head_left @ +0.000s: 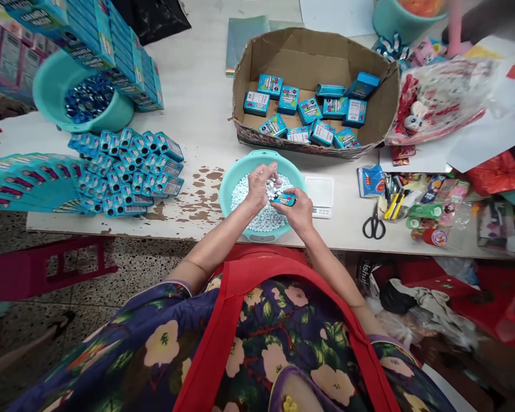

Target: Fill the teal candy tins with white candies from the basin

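My right hand (299, 210) grips a small blue candy box (285, 199), tilted over the turquoise basin (228, 213). Just left of it, my left hand (260, 184) is closed around some small white candies (276, 189), close to the box's end. Many more loose white candies (264, 221) fill the bottom of the basin below both hands. Behind the basin, a cardboard carton (313, 51) contains several blue candy boxes (309, 111), lying at various angles. A white digital scale (320, 192) stands at the basin's right side.
Small blue boxes (133, 171) are piled at left, beside fanned flat cartons (34, 177). Behind them are a tub (47, 86) of shiny blue pieces and stacked larger boxes (124, 57). Scissors (373, 224), yellow cutters (395, 203) and plastic bags (446, 97) lie at right.
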Demonstrator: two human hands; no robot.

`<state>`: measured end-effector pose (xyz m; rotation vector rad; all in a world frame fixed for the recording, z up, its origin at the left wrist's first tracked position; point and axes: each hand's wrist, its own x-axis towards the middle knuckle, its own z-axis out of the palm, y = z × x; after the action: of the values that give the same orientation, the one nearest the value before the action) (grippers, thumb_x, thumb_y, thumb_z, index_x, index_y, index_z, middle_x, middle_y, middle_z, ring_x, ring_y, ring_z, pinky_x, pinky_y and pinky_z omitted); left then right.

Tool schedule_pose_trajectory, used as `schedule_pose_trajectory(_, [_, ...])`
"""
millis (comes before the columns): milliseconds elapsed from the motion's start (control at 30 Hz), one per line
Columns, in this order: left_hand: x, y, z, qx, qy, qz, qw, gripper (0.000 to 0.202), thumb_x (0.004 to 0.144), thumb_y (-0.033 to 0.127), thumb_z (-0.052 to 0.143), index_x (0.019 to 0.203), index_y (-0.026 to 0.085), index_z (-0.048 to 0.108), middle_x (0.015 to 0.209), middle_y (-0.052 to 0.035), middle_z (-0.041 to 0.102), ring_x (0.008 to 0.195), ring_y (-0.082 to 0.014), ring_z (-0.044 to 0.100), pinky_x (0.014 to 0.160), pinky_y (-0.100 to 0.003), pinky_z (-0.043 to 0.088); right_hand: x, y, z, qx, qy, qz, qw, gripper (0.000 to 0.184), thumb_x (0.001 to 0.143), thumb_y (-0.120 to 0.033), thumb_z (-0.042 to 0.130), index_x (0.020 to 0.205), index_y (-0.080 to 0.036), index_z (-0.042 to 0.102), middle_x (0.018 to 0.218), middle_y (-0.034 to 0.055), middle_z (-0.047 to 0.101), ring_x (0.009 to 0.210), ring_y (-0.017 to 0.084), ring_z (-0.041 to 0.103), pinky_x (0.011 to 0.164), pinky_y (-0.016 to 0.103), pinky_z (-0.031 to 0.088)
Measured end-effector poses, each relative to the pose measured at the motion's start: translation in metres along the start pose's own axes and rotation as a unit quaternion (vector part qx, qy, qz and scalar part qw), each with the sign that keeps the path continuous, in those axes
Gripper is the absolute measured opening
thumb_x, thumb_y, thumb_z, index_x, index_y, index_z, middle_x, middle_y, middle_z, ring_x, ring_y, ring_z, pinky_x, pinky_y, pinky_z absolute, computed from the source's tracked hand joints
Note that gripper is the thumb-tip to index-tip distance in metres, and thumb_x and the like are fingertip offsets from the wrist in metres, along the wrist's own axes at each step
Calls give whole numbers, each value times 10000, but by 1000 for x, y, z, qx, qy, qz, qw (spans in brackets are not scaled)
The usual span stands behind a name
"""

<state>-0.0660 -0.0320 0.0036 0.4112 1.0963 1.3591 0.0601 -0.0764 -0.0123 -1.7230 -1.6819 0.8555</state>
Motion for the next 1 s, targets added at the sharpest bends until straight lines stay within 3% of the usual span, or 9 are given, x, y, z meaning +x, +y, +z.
schedule_pose_trajectory(167, [3, -1, -1, 8, -6, 14, 1000, 386, 683, 466, 762, 693, 194, 488, 580, 53, 548, 462, -85, 559, 440, -212, 448, 3, 0, 1, 14, -11, 11, 1000, 380, 681, -514, 749, 925, -241, 650, 959, 39, 725, 880, 262, 647, 815, 404, 470])
schedule_pose_trajectory(567, [3, 11, 0, 52, 4, 63, 997, 466, 731, 525, 734, 615, 195, 425, 510, 67, 453, 475, -76, 554, 496, -208, 462, 5, -3, 7, 51, -13, -3, 999, 407, 674, -506, 781, 954, -241, 650, 973, 32, 722, 921, 259, 654, 843, 398, 473])
schedule_pose_trajectory(800, [-2, 10, 3, 72, -24, 47, 996, 472, 787, 640, 628, 669, 192, 539, 430, 55, 461, 430, -103, 560, 464, -223, 440, 1, -2, 5, 78, 0, -2, 997, 411, 683, -534, 761, 940, -231, 659, 947, 38, 729, 930, 266, 663, 855, 407, 480])
schedule_pose_trajectory(1000, [-13, 10, 8, 67, -29, 39, 997, 419, 810, 614, 618, 744, 203, 566, 448, 56, 481, 406, -97, 533, 460, -232, 439, -3, 0, 5, 85, 15, 8, 996, 389, 702, -510, 754, 963, -238, 658, 976, 36, 729, 944, 256, 661, 864, 401, 480])
